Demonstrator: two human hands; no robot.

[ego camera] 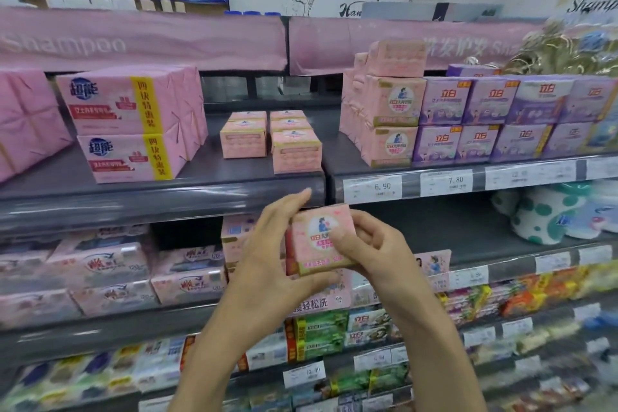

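Observation:
A small pink soap box (314, 234) with a picture of a figure on its front is held in front of the shelves, below the upper shelf's front edge. My left hand (271, 254) grips its left side and bottom, thumb under the box. My right hand (371, 244) pinches its right side, thumb on the front face. On the upper shelf (187, 184) several matching small pink boxes (271, 140) stand in two short rows, apart from my hands.
Large pink soap packs (133, 124) are stacked on the shelf's left. Pink boxes (391, 124) and purple boxes (485, 117) fill the right section above price tags (373, 189). The lower shelves hold more packed soaps (117, 278) and spotted packs (548, 211).

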